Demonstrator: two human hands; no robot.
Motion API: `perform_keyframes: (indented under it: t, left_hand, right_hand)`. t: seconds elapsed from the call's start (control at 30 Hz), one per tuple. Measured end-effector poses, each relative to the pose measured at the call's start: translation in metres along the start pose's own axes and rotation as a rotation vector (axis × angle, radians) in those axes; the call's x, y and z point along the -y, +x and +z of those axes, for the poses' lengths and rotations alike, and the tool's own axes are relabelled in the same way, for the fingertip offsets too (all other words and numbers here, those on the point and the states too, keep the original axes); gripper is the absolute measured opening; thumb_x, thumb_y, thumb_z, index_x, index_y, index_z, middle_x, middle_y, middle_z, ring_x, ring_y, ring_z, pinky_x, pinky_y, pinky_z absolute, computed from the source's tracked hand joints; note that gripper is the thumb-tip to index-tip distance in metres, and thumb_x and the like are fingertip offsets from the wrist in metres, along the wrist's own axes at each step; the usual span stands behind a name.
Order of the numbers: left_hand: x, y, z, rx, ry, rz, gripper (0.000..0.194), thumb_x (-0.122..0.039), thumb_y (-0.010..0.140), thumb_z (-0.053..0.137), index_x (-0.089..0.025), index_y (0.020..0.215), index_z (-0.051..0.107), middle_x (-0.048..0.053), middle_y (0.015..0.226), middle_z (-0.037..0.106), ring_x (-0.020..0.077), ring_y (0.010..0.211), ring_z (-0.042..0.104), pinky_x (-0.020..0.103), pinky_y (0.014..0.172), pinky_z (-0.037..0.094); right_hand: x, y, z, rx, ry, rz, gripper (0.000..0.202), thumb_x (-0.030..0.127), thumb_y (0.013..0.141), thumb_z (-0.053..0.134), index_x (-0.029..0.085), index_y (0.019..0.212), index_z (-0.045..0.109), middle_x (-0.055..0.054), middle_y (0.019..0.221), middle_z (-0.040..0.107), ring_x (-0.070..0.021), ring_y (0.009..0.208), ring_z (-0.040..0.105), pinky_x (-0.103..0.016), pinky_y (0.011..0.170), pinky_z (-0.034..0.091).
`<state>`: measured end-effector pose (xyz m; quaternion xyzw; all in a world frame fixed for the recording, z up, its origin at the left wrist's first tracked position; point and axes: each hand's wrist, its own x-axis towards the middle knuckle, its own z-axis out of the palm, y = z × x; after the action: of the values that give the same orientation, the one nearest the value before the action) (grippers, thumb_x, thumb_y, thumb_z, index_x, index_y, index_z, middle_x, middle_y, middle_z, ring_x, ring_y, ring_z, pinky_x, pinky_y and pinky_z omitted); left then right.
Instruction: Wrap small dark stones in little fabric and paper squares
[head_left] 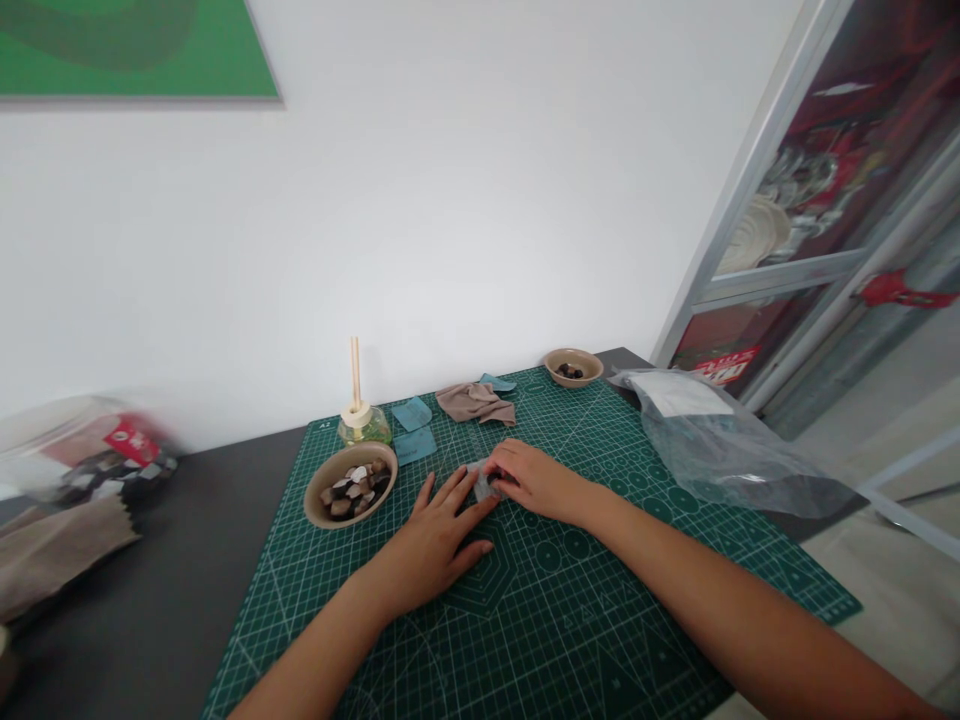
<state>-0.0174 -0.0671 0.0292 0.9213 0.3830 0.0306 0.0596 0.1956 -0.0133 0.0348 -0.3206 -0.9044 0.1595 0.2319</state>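
Between my hands, on the green cutting mat [525, 590], lies a small clear plastic bag [482, 484]. My left hand [435, 535] rests flat with its fingers spread, the fingertips on the bag's left part. Curled at the bag's right edge, my right hand [529, 480] has thumb and fingers pinched together on it. Something small and dark shows between those fingers; whether it is a stone or a shadow, I cannot tell. Left of my left hand stands a beige bowl [310, 500] of brown, black and white stones.
Behind are a reed diffuser [364, 425], blue pieces [415, 446], a crumpled brown cloth [474, 402] and a smaller bowl [573, 358] with dark stones. A large clear plastic bag [697, 440] lies right; a bag of stones [112, 455] and brown cloth [64, 555] lie left.
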Motion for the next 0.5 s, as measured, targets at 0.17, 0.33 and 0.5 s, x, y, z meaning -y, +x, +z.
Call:
perform_keyframes:
  t: [0.17, 0.33, 0.5]
  left_hand:
    - [-0.0004, 0.0003, -0.0004, 0.011, 0.003, -0.003, 0.047, -0.038, 0.096, 0.044, -0.030, 0.142, 0.033, 0.009, 0.154, 0.017, 0.0275, 0.141, 0.011, 0.058, 0.109, 0.014]
    - [-0.0007, 0.0009, -0.0012, 0.014, 0.005, -0.010, 0.048, -0.038, 0.096, 0.046, -0.030, 0.142, 0.033, 0.009, 0.153, 0.018, 0.0277, 0.141, 0.012, 0.058, 0.109, 0.014]
    - [0.0001, 0.0009, 0.0001, 0.001, -0.004, 0.005, 0.050, -0.036, 0.096, 0.046, -0.031, 0.143, 0.030, 0.008, 0.154, 0.016, 0.0279, 0.141, 0.011, 0.059, 0.108, 0.014]
  right_hand:
    - [-0.0020, -0.0016, -0.0042, 0.011, -0.016, 0.004, 0.009, 0.011, 0.082, 0.060, 0.016, 0.089, 0.062, -0.006, 0.090, 0.062, -0.0197, 0.092, 0.053, -0.034, 0.085, 0.044]
    - [-0.0023, -0.0038, -0.0076, 0.038, -0.058, 0.006, 0.012, 0.011, 0.082, 0.058, 0.016, 0.092, 0.063, -0.007, 0.092, 0.061, -0.0197, 0.091, 0.055, -0.034, 0.083, 0.044]
    - [0.0040, -0.0009, 0.0005, 0.026, 0.003, 0.053, 0.015, 0.009, 0.082, 0.056, 0.015, 0.096, 0.059, -0.007, 0.093, 0.060, -0.0183, 0.088, 0.056, -0.032, 0.080, 0.046]
